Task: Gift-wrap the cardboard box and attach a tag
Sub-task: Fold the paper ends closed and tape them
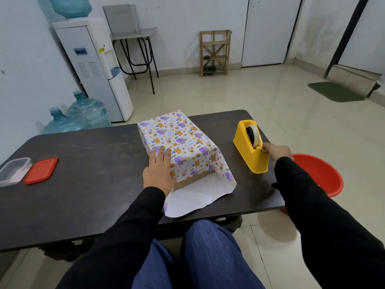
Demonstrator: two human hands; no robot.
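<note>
The rectangular cardboard box covered in white wrapping paper printed with purple and orange animals (179, 140) is seen at the centre of the frame, on the dark brown wooden table (83, 170). The left hand (159, 171) is laid flat and spread on the box's near left corner, apparently so that the paper is kept tight and the box is stopped from sliding. At the near end the paper is left unfolded, its plain white underside spread open toward the lower centre of the frame; that end is judged not yet closed.

To the right of centre, the yellow plastic tape dispenser with a white tape roll (251, 146) is set well within reach, apart from the box. The right hand (278, 151) is held at its cutter end, fingers pinched narrow; whether the tape tip is actually gripped cannot be told. A strip is probably wanted for fixing the paper.

At the left edge, a clear plastic container (12, 171) and its red lid (40, 170) are kept out of the working area. No tag is visible.
</note>
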